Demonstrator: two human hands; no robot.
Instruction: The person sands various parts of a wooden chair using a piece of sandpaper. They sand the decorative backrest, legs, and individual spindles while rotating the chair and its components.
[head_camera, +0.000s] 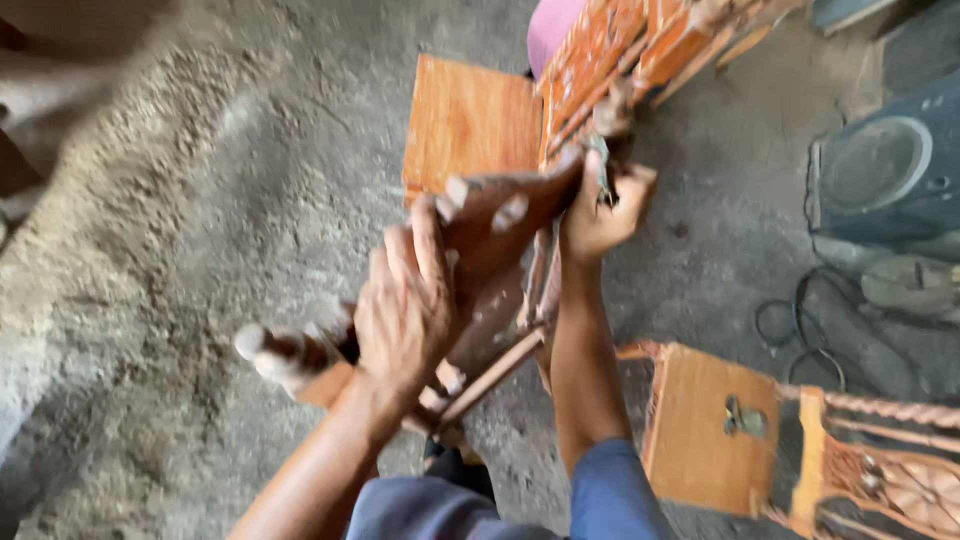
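Sawdust pile (110, 260) lies heaped along the left of the concrete floor (300, 130). Image is motion-blurred; fine detail is uncertain.

Left hand (405, 305): closed over the top of a dark wooden furniture piece (500, 230), fingers wrapped across its upper edge. A pale turned leg (275, 355) projects to the left just below this hand.

The wooden furniture piece is held off the floor in front of the person, between both hands, tilted. Judged rigid and moderately heavy, with hard edges and slim rails that could crack under twisting; best gripped on the thick frame members, as now, not on the thin slats.

Right hand (605, 210): closed on the far upper end of the same piece, where it meets a carved orange panel (620, 50). What exactly the fingers enclose cannot be made out.

An orange board (465, 125) lies behind. To the right: a small wooden cabinet (705, 430), coiled cable (800, 325), a dark speaker (885, 175).
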